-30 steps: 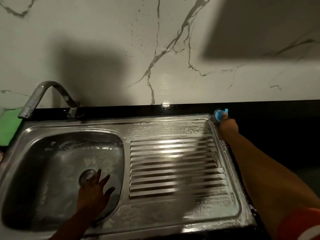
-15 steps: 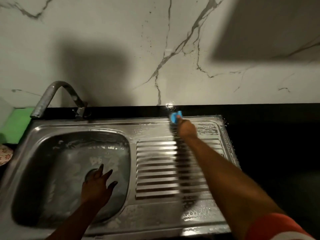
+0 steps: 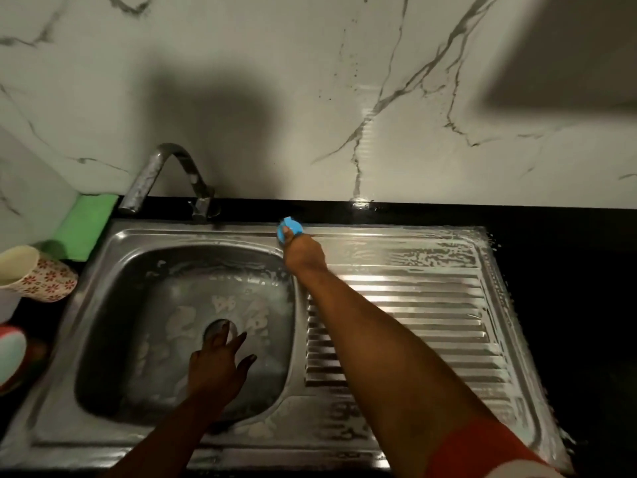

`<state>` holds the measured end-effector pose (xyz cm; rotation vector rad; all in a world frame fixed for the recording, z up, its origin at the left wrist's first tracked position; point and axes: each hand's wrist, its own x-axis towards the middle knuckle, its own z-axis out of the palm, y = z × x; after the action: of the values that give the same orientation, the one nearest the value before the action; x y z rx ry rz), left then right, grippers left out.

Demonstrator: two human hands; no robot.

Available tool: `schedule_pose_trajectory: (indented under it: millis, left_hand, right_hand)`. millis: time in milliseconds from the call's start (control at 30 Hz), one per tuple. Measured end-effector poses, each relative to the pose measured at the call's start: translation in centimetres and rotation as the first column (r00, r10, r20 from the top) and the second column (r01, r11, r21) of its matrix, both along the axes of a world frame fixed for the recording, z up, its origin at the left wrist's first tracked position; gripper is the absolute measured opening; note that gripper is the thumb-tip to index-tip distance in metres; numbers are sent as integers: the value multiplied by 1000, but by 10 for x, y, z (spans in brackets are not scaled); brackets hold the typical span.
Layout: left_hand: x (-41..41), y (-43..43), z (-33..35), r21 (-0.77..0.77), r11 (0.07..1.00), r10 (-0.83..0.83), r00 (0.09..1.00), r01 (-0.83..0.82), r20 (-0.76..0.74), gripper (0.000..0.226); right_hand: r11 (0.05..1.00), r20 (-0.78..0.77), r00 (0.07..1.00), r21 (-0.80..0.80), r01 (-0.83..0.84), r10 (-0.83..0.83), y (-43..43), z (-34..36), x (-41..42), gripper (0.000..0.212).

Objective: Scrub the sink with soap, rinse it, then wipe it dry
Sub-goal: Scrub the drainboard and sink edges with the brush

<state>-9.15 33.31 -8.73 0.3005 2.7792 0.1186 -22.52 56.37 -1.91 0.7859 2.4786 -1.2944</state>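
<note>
The right hand (image 3: 305,251) is curled round a blue scrubber (image 3: 289,230) and holds it against the back rim of the sink (image 3: 113,238). It is at the far right corner of the basin (image 3: 113,322), a little to the right of the faucet (image 3: 162,170). The forearm stretches across the inner part of the ribbed drainboard (image 3: 431,305), and a red sleeve (image 3: 482,450) shows at the lower edge.

The left hand (image 3: 215,369) is low in the basin with fingers straight and spread, holding nothing. Its fingertips reach the round drain (image 3: 231,326). Whether the palm touches the steel cannot be told. The two hands are well apart.

Soap foam streaks the basin floor, the drainboard and the front rim of the sink. The sink is set into a black tabletop (image 3: 568,288) below a white wall (image 3: 275,81) with grey marble veins. The faucet stands at the back rim, and its curved spout ends over the left rear corner of the sink.

Left of the sink, a green cloth (image 3: 88,225) lies against the wall, with a flowered cup (image 3: 38,270) nearer the viewer. A red-and-white object (image 3: 10,353) shows at the left edge, too cut off to identify.
</note>
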Motion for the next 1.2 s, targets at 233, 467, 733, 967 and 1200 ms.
schedule_pose_trajectory:
  millis: [233,467,733,967,1200]
  left_hand:
    - [-12,-17,7,103,993,58,998,-55,-28,61]
    - [-14,-25,-2,111,990,83,996,-82,-5,62]
    - [-13,-28,-12,113,992,66,997,-61,-44,58]
    - [-17,-31,-8,168,982,95,995,-91,-11,60]
    - [-8,-37,-11,113,991,75,997,-73,-15,61]
  right_hand:
    - [940,70,964,253,230,-255,138,2,37,77]
    - [953,9,965,157,258,-263,52,-9,12,67]
    - [994,13,1000,104,-18,16,-11,-1,-8,63]
    - [907,65,951,329,264,-301,124,5,49,67]
    - [998,45,999,64,-10,7,-47,-15,8,61]
